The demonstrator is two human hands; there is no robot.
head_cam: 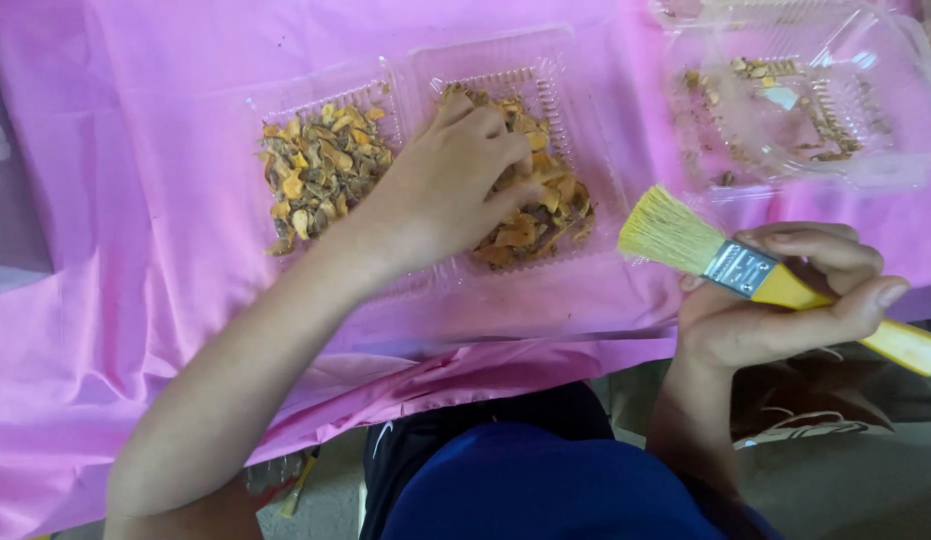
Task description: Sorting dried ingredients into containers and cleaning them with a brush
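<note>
**While one hand sorts the dried pieces, the other keeps the brush ready**

While the left hand [455,180] rests in the right half of the clear double tray [405,75], its fingers curl down into the heap of orange-brown dried pieces [530,225]; whether they pinch one piece or only press on the heap cannot be told. A light pick of single pieces looks wiser than a scoop, since the thin tray would shift on the pink cloth [135,100]. The right hand [785,300] is closed around the yellow handle of a flat brush [730,262], bristles pointing toward the tray, held off the table edge. The left half holds a second heap [320,165]. A nearly empty clear box [885,160] lies at upper right, its contents blurred by glare. The brush handle's end is cut off.
</note>
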